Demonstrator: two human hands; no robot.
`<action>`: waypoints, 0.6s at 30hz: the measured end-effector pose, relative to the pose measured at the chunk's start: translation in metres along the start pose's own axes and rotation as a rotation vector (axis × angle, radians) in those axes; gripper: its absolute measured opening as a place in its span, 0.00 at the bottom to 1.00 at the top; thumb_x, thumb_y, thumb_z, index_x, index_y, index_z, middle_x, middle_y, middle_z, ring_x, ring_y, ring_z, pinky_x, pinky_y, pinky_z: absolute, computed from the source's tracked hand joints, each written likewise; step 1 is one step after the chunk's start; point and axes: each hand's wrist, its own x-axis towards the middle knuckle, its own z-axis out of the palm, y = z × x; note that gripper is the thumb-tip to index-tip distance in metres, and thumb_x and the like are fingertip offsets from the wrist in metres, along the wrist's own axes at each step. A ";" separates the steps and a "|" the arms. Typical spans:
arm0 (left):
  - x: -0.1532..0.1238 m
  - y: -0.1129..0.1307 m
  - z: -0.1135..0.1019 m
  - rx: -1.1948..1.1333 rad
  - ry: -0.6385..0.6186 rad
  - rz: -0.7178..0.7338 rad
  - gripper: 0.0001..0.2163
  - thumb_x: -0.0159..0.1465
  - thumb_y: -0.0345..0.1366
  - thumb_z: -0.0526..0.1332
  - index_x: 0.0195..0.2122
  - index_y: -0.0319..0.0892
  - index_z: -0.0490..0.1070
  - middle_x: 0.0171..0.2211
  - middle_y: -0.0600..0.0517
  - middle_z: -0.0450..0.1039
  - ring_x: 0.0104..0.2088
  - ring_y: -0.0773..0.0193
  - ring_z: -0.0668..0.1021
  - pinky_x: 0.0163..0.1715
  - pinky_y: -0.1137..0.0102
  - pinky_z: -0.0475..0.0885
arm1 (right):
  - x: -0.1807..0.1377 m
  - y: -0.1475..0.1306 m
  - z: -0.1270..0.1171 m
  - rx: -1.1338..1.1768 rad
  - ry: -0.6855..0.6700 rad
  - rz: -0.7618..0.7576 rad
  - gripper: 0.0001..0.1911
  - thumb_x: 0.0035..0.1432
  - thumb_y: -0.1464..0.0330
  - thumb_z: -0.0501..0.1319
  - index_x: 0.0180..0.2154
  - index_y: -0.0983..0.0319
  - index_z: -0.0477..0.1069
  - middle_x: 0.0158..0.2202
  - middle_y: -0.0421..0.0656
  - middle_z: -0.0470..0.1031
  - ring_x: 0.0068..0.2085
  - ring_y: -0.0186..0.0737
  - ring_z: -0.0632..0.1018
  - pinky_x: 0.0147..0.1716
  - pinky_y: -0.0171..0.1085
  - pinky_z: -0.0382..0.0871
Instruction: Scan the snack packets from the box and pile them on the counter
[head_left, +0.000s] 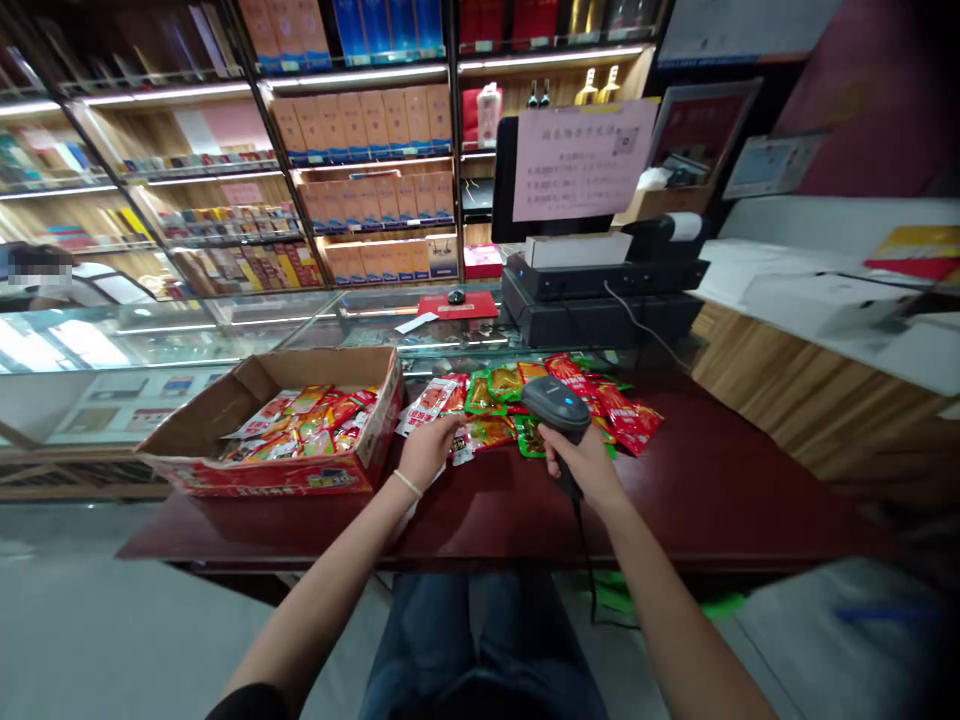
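Note:
My right hand (589, 462) is wrapped round the grip of a dark grey barcode scanner (556, 402) with a small blue light on top. The scanner is above a spread of small snack packets (491, 390), red, green and orange, lying on the dark red table. At the left end of this spread, my left hand (426, 455) has its fingers closed on the edge of a white and red snack packet (433, 398); its fingertips are partly hidden. Left of that hand stands an open cardboard box (277, 475) holding many similar packets.
The dark red table (697, 500) reaches to a glass counter behind. A monitor with a pink paper sign (577, 160) stands over a black cash drawer (600, 320). A mouse (456, 297) rests on a red mat. The scanner's cable (587, 560) hangs off the front edge. Another person is at far left.

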 end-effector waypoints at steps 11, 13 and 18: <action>-0.010 0.000 0.075 0.114 -0.125 0.369 0.25 0.68 0.47 0.55 0.62 0.39 0.65 0.64 0.41 0.62 0.67 0.51 0.61 0.65 0.53 0.57 | -0.003 0.029 -0.014 0.101 0.068 0.132 0.19 0.50 0.53 0.69 0.30 0.60 0.68 0.17 0.34 0.66 0.16 0.31 0.67 0.14 0.32 0.62; -0.011 -0.001 0.074 0.055 -0.056 0.380 0.22 0.69 0.44 0.55 0.60 0.40 0.67 0.63 0.41 0.64 0.66 0.52 0.63 0.64 0.53 0.60 | -0.001 0.027 -0.009 0.107 0.055 0.146 0.19 0.50 0.53 0.69 0.29 0.60 0.68 0.17 0.35 0.66 0.16 0.31 0.66 0.14 0.32 0.62; -0.014 0.008 0.044 -0.134 0.176 0.403 0.15 0.70 0.33 0.52 0.55 0.43 0.70 0.53 0.44 0.74 0.55 0.59 0.74 0.57 0.59 0.70 | 0.011 0.014 0.016 0.124 -0.001 0.182 0.20 0.48 0.53 0.71 0.30 0.62 0.70 0.18 0.36 0.67 0.16 0.32 0.68 0.14 0.32 0.63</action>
